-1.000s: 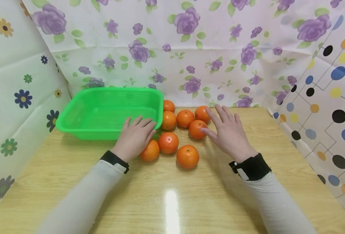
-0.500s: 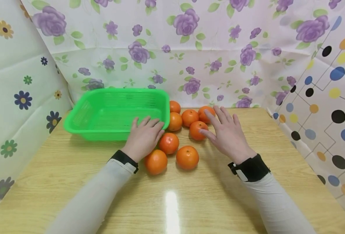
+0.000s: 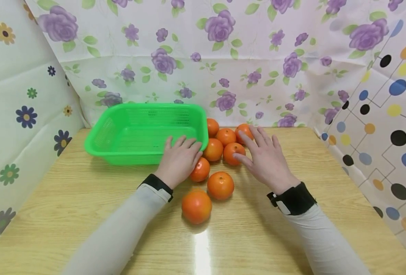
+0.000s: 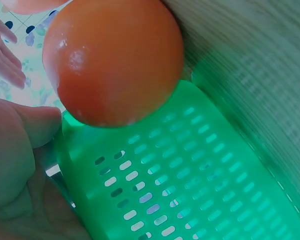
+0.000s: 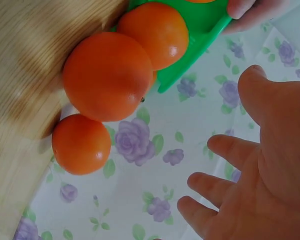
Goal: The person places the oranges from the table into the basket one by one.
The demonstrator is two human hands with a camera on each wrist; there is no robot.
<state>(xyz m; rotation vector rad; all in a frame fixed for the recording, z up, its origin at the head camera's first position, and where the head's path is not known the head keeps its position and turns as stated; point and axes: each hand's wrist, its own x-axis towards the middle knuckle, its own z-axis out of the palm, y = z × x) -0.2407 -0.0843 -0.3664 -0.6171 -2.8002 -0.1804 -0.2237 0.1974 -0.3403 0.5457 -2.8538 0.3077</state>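
A green plastic basket (image 3: 144, 158) with slotted walls stands on the table, nothing visible inside it. My left hand (image 3: 179, 160) grips its front right rim; the left wrist view shows the thumb and palm of that hand (image 4: 20, 160) at the rim, beside a large orange (image 4: 115, 60). Several oranges cluster right of the basket, among them one (image 3: 213, 149) against its corner. My right hand (image 3: 268, 160), fingers spread, hovers by the rightmost oranges (image 3: 234, 154); in the right wrist view this hand (image 5: 270, 165) holds nothing. Nearest me lies a single orange (image 3: 197, 206).
Another orange (image 3: 220, 185) lies between the cluster and the nearest one. Flowered cloth (image 3: 258, 57) hangs behind the table (image 3: 292, 236). Patterned sheets flank it left (image 3: 17, 145) and right (image 3: 385, 122).
The basket has slid to the right with my left hand. One orange has rolled toward me from beside that hand, and those by the basket's right side have shifted right. My right hand hardly moves.
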